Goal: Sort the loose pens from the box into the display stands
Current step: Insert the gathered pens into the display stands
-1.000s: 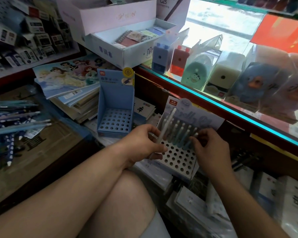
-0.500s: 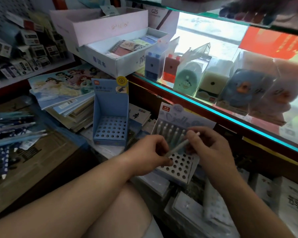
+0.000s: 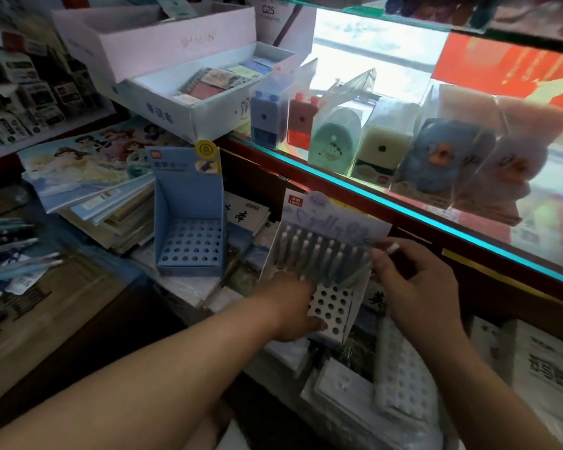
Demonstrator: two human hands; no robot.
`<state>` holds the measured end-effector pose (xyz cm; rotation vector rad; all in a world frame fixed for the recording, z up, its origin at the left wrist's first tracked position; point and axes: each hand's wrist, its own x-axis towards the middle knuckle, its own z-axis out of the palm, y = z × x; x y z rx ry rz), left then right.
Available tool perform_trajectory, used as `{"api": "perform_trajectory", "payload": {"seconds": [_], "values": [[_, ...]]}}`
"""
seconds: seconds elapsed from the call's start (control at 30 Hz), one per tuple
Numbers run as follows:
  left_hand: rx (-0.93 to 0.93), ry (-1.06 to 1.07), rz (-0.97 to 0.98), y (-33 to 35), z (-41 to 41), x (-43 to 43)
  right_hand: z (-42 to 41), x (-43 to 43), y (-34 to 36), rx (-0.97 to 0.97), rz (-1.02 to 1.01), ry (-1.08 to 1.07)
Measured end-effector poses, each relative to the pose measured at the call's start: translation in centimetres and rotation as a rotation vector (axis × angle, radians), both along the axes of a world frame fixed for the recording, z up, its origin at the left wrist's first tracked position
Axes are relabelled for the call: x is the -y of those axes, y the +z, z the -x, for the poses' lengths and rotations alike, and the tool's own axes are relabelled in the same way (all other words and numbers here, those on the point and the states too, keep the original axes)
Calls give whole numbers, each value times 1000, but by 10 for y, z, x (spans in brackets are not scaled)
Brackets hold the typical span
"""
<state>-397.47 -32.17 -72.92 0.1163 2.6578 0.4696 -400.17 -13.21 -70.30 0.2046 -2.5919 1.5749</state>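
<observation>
A white display stand (image 3: 333,303) with a holed base sits tilted in front of me, and several pale pens (image 3: 319,254) stand in its back rows. My left hand (image 3: 290,310) grips the stand's front left side, thumb lying over the holes. At the stand's right edge my right hand (image 3: 413,284) pinches a white pen (image 3: 392,247), whose end pokes up above the fingers. An empty blue display stand (image 3: 189,235) stands to the left. Several loose blue pens (image 3: 10,251) lie at the far left on a cardboard box (image 3: 46,319).
A glass counter (image 3: 403,206) with a lit teal edge runs along the right, lined with boxed pencil sharpeners (image 3: 335,138). A white box of notebooks (image 3: 205,102) and a stack of booklets (image 3: 91,186) lie behind the stands. Wrapped packages (image 3: 403,384) crowd the space below my hands.
My left hand passed the white pen to my right and dropped to grip the stand's front left. My right hand carried the pen to the stand's right edge.
</observation>
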Motion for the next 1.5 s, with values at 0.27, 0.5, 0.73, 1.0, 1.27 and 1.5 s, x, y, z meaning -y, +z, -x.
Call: {"api": "perform_trajectory", "payload": {"seconds": [0.27, 0.5, 0.73, 1.0, 1.27, 1.5], "values": [[-260, 314, -54, -53, -35, -6, 2, 2, -12, -73, -187, 33], [-382, 368, -120, -75, -46, -9, 7, 8, -22, -21, -278, 39], [-411, 376, -157, -80, -45, -9, 10, 16, -19, -12, -157, 36], [-398, 369, -169, -81, -46, -6, 6, 21, -23, -49, -208, 18], [-392, 373, -175, -80, -48, -7, 7, 23, -28, -128, -456, 38], [-382, 367, -162, -81, -47, -7, 9, 28, -29, -16, -487, -27]]}}
